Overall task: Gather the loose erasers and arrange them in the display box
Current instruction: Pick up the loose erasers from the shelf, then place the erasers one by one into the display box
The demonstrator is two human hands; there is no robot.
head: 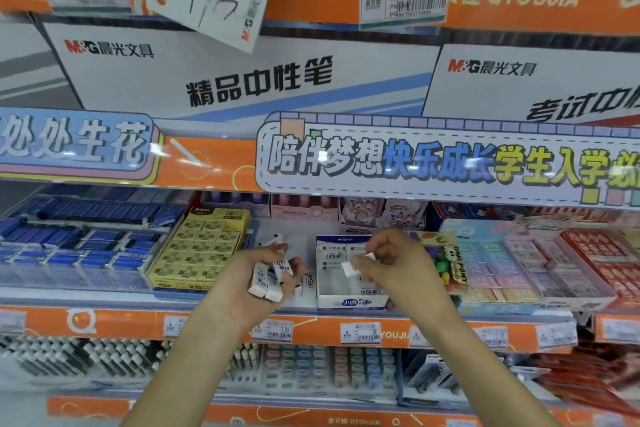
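Observation:
My left hand is cupped around a bunch of white erasers with blue printed sleeves, held just left of the display box. The white and blue display box stands open on the shelf with a few erasers lying inside. Over the box, my right hand pinches one white eraser between its fingertips. Another loose eraser lies on the shelf behind my left hand, and one more leans beside the box's left wall.
A yellow box of erasers stands to the left, with blue eraser trays beyond it. Right of the display box are a colourful DING PONY pack and pastel and red eraser boxes. An orange shelf edge with price tags runs below.

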